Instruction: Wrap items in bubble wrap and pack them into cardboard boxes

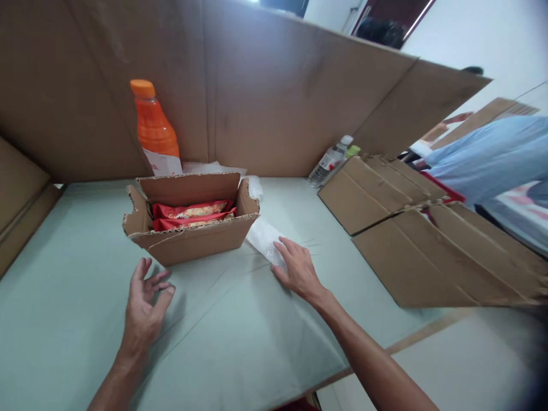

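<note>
White paper sheet (264,238) lay mid-worktop (240,342), right of the cardboard box (190,225); light, limp, best pinched at its near edge. Right hand (297,268) pressed flat on it; left hand (145,302) hovered open, empty.

right hand (297,269) flat on white packet (266,240); left hand (143,302) open near cardboard box (192,240).

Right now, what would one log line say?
left hand: open, empty, near cardboard box | right hand: flat on white packet | box: red snack packs

Cardboard wall (278,97) behind green table (240,325) (white wall (466,34) beyond).
</note>
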Motion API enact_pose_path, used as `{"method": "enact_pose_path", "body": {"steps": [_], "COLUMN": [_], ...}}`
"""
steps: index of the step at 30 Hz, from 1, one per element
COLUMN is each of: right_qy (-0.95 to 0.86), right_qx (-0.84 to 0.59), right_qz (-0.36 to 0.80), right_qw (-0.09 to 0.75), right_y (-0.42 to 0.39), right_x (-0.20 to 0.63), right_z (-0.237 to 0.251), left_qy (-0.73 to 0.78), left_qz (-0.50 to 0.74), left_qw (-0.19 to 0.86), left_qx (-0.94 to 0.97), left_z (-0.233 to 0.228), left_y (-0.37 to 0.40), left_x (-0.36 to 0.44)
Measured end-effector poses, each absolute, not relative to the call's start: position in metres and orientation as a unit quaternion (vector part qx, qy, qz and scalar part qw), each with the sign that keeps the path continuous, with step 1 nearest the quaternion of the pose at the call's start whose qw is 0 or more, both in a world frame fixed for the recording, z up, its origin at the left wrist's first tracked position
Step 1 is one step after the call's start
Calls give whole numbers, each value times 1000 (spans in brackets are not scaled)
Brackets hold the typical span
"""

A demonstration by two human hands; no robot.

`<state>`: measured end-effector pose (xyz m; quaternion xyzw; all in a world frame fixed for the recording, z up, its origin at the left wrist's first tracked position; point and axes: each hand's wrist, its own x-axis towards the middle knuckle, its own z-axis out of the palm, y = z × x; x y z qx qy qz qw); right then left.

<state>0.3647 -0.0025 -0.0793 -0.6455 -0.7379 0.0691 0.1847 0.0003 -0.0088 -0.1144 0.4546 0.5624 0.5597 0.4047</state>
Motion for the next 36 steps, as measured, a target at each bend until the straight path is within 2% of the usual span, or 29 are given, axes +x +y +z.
{"method": "enact_pose_path", "body": {"steps": [4,9,14,16,19,22,28,32,36], "right_qy": [-677,-631,-523,-490,-493,-517,-443,-385,-398], "right_qx": [-684,-697,-658,-634,-593,-547,-501,-516,-595], "right_qz": [118,148,317,378,453,483,562,551,506], "right_qw": [246,309,439,464,447,447,487,531,480], "right_y": [1,-21,-75,-96,-120,-134,-143,-145,-152], "right_x": [381,378,341,318,285,266,276,302,344], "right_z": [-73,-37,-27,-38,-57,-68,-66,-68,-78], "left_qy": [539,520,547,517,456,422,466,523,583], "left_qz": [570,555,557,510,417,414,474,497,473], "left_qw": [438,470,454,516,638,684,634,575,522], "left_qx": [439,447,430,455,458,428,395,385,405], "left_z": [-104,-84,-74,-73,-71,-67,-64,-73,-80], "left_y": [-3,4,-25,-49,-85,-108,-122,-124,-128], "left_x": [5,11,30,48,81,108,116,103,76]}}
